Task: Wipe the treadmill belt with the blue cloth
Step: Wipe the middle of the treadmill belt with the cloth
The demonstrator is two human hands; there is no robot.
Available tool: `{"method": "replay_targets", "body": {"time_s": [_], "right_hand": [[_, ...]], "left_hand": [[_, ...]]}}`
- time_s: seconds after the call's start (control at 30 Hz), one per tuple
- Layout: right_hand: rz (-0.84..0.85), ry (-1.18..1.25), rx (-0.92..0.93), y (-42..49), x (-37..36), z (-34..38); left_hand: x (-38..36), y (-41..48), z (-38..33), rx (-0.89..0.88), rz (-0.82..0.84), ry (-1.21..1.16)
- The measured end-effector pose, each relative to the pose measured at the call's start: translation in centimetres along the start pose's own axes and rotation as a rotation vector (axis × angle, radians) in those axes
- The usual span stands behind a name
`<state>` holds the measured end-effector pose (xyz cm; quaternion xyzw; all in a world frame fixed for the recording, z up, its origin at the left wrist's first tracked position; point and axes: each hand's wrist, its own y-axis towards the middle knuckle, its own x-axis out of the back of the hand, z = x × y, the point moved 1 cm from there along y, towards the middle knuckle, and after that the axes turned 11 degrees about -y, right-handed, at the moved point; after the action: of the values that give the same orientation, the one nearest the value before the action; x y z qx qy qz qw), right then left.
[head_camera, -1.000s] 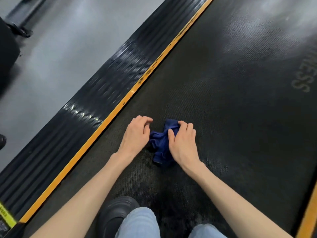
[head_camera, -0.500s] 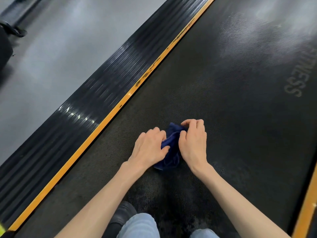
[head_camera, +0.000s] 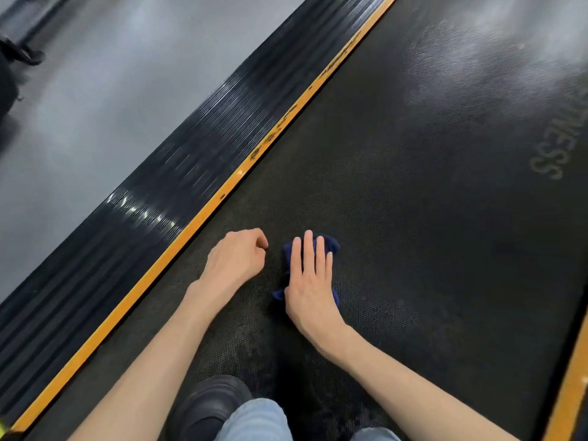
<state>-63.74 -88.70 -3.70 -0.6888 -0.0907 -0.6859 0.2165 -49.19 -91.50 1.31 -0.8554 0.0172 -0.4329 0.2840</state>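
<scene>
The blue cloth [head_camera: 331, 245] lies bunched on the black textured treadmill belt [head_camera: 413, 202], mostly hidden under my right hand [head_camera: 310, 281]. That hand presses flat on the cloth with straight fingers. My left hand [head_camera: 235, 259] rests on the belt just left of the cloth, apart from it, fingers curled under and holding nothing. Grey lettering [head_camera: 560, 141] is printed on the belt at the right.
An orange stripe [head_camera: 197, 222] and a ribbed black side rail [head_camera: 127, 218] run along the belt's left edge, with grey floor [head_camera: 95, 90] beyond. Another orange stripe [head_camera: 569, 393] borders the right edge. My black shoe [head_camera: 206, 405] and jeans knee [head_camera: 254, 421] sit on the belt below.
Both hands were bunching the cloth together. Now my left hand has let go and moved left, and my right hand has flattened on top of the cloth.
</scene>
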Motion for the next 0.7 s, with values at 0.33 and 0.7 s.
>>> {"method": "replay_targets", "body": {"time_s": [0.33, 0.7], "right_hand": [[-0.291, 0.239, -0.470, 2.7, 1.4, -20.1], [-0.286, 0.104, 0.311, 1.9, -0.7, -12.1]], "left_hand": [[-2.6, -0.2, 1.5, -0.255, -0.345, -0.093], [-0.6, 0.3, 2.3, -0.294, 0.130, 0.136]]}}
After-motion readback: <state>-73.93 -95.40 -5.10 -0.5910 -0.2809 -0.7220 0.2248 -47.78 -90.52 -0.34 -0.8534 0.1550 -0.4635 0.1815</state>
